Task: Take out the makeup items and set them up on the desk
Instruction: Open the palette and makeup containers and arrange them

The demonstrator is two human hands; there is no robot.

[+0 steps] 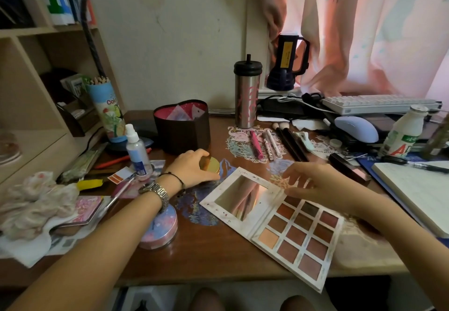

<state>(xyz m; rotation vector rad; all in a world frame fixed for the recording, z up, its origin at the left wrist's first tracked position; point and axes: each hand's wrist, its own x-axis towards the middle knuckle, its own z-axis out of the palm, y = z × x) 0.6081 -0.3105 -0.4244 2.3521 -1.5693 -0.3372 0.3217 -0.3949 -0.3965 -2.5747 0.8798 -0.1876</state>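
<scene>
An eyeshadow palette (pixel 298 235) lies open on the wooden desk (pixel 204 252), its mirror lid (pixel 240 197) to the left. My right hand (pixel 313 182) hovers over its top edge with fingers spread and relaxed. My left hand (pixel 192 167) grips a round gold compact (pixel 212 165) in front of a dark heart-shaped box (pixel 182 126). A round pink-and-blue powder case (pixel 161 228) sits under my left wrist. Brushes and pencils (pixel 277 143) lie in a row behind the palette, with a dark lipstick tube (pixel 347 168) to the right.
A spray bottle (pixel 136 148), a pencil tube (pixel 108 111) and crumpled cloth (pixel 38 201) crowd the left. A steel tumbler (pixel 246 94), keyboard (pixel 379 104), mouse (pixel 356 128), milk bottle (pixel 401 136) and notebook with pen (pixel 418 189) fill the back and right.
</scene>
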